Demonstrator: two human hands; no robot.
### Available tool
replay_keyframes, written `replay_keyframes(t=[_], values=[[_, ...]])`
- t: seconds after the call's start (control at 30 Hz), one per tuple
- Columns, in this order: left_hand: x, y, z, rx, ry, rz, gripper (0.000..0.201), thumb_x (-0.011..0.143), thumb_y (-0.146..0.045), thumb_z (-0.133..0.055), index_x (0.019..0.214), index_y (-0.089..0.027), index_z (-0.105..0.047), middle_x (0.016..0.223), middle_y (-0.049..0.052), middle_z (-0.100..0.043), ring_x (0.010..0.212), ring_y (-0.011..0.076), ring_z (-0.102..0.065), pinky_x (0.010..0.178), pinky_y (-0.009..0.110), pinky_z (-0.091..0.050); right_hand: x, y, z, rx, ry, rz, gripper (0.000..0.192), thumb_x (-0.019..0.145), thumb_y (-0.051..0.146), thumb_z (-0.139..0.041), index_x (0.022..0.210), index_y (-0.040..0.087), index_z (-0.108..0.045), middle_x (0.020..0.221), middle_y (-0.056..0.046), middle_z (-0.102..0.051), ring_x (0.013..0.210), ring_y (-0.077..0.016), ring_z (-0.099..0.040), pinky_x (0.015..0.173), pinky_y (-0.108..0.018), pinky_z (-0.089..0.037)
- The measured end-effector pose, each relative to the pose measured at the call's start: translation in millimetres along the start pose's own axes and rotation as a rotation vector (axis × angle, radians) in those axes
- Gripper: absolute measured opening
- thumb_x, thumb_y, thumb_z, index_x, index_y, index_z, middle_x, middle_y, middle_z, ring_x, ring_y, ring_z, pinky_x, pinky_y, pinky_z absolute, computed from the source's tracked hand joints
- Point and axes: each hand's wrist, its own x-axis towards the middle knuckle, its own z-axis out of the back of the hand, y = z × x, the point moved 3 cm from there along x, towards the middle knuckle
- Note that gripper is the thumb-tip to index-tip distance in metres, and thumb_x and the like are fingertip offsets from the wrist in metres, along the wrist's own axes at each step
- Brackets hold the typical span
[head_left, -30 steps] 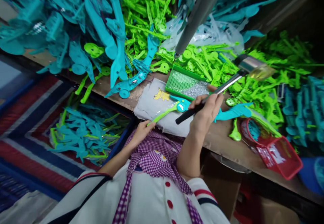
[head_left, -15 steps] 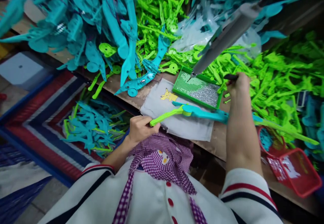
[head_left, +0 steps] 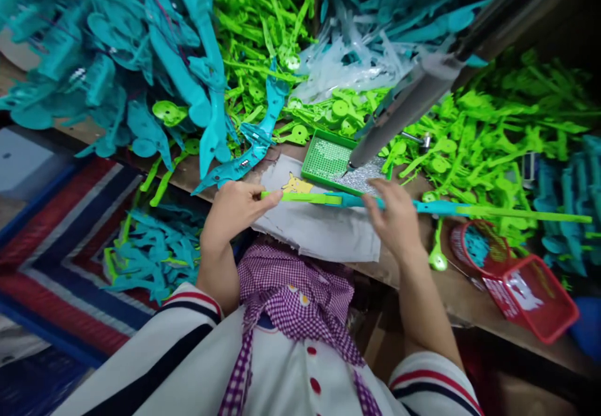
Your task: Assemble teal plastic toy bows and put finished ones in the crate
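Observation:
A long jointed plastic piece (head_left: 347, 200), lime green at both ends and blue in the middle, extends sideways above a grey cloth (head_left: 323, 234). My left hand (head_left: 235, 212) pinches its left green end between thumb and fingers. Closed around the blue middle part is my right hand (head_left: 397, 218), slightly blurred. Just behind the piece, a green perforated tray (head_left: 323, 162) holds many small silvery metal parts. The slim tip of a grey cylindrical tool (head_left: 399, 112) hangs over this tray. A small metal-and-black tool (head_left: 425, 142) rests on the green parts, apart from my hands.
Heaps of blue plastic parts (head_left: 107, 59) and lime green parts (head_left: 479, 134) crowd the bench. Two red baskets (head_left: 539, 297) stand at the right edge. Below left, finished-looking blue and green pieces (head_left: 154, 253) lie in a striped, blue-rimmed container (head_left: 61, 265).
My right hand has let go of the dark-handled tool, moved down and left, and taken hold of the plastic piece. The piece is now straighter and more level. The view has shifted slightly.

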Motion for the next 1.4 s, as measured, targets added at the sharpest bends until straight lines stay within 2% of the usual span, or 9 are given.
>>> replay_keyframes(t=[0.2,0.37,0.57,0.73,0.93,1.07,1.17,1.27,1.4], values=[[17.0,20.9,-11.9,-0.122,-0.051,-0.023,0.036,0.088,-0.048,-0.063,0.073,-0.015,-0.066,0.061,-0.002,-0.048,0.059,0.0105,-0.043,0.057,0.025,-0.031,-24.4,-8.8,-60.0,-0.273,0.150,0.045,0.037,0.099,0.038,-0.052,0.129,0.019,-0.060,0.115,-0.013,-0.070,0.109,-0.0275,-0.057,0.098,-0.044,-0.030],[14.3,34.3,-78.3,-0.492,-0.028,-0.261,0.067,0.070,-0.056,-0.083,0.121,-0.017,-0.065,0.106,0.009,-0.067,0.095,0.0209,-0.063,0.079,0.031,-0.052,-29.5,2.1,-50.0,-0.232,0.048,0.132,0.033,0.098,0.042,-0.055,0.123,0.022,-0.064,0.107,-0.007,-0.071,0.102,-0.0235,-0.058,0.093,-0.040,-0.027],[3.4,27.1,-124.5,-0.780,-0.023,-0.344,0.048,0.070,-0.054,-0.085,0.102,-0.021,-0.070,0.111,0.012,-0.073,0.111,0.0277,-0.067,0.103,0.047,-0.049,-36.3,51.0,-27.2,-0.206,0.017,0.230,0.037,0.099,0.042,-0.054,0.128,0.022,-0.062,0.106,-0.007,-0.071,0.102,-0.0223,-0.057,0.091,-0.039,-0.026],[-18.7,52.7,-100.9,-0.864,-0.113,-0.236,0.051,0.066,-0.060,-0.084,0.095,-0.021,-0.068,0.098,0.009,-0.074,0.093,0.0249,-0.071,0.086,0.039,-0.056,-25.5,90.3,-16.4,-0.166,0.101,0.274,0.051,0.100,0.045,-0.050,0.142,0.015,-0.052,0.113,-0.012,-0.070,0.104,-0.0249,-0.056,0.093,-0.041,-0.028],[-35.5,58.9,-62.8,-0.913,-0.348,0.210,0.049,0.060,-0.057,-0.085,0.087,-0.020,-0.066,0.084,0.002,-0.071,0.084,0.0210,-0.069,0.079,0.030,-0.056,-27.5,102.0,3.6,-0.120,0.030,0.363,0.047,0.100,0.043,-0.052,0.141,0.020,-0.050,0.127,-0.009,-0.069,0.115,-0.0223,-0.061,0.100,-0.039,-0.031],[-26.4,45.4,-40.7,-1.177,-0.160,0.580,0.035,0.064,-0.035,-0.086,0.087,-0.018,-0.066,0.081,-0.001,-0.074,0.077,0.0168,-0.070,0.069,0.024,-0.058,-75.1,52.4,48.2,-0.259,-0.338,0.129,0.040,0.091,0.028,-0.070,0.129,0.023,-0.060,0.114,-0.006,-0.075,0.104,-0.0195,-0.070,0.107,-0.039,-0.031],[-17.3,32.4,-22.8,-1.301,0.015,0.768,0.017,0.077,-0.024,-0.075,0.090,-0.016,-0.066,0.077,0.000,-0.075,0.063,0.0152,-0.070,0.056,0.024,-0.059,-113.3,15.7,62.1,-0.414,-0.197,0.098,0.046,0.089,0.032,-0.071,0.134,0.026,-0.059,0.125,-0.010,-0.072,0.111,-0.0275,-0.069,0.104,-0.044,-0.039],[-6.3,16.1,-10.8,-1.378,0.217,0.805,0.010,0.090,-0.020,-0.061,0.094,-0.012,-0.066,0.073,0.004,-0.075,0.056,0.0184,-0.071,0.052,0.028,-0.061,-134.1,-13.3,64.4,-0.376,-0.151,0.069,0.062,0.092,0.027,-0.066,0.150,0.032,-0.045,0.133,-0.010,-0.067,0.120,-0.0305,-0.065,0.095,-0.045,-0.050],[7.9,8.7,-2.7,-1.414,0.353,0.770,0.018,0.096,-0.023,-0.055,0.095,-0.009,-0.067,0.069,0.008,-0.074,0.053,0.0217,-0.072,0.046,0.027,-0.059,-127.4,-44.3,71.6,-0.406,-0.518,0.051,0.070,0.085,0.029,-0.073,0.149,0.038,-0.047,0.127,-0.012,-0.068,0.113,-0.0337,-0.067,0.092,-0.049,-0.054]])
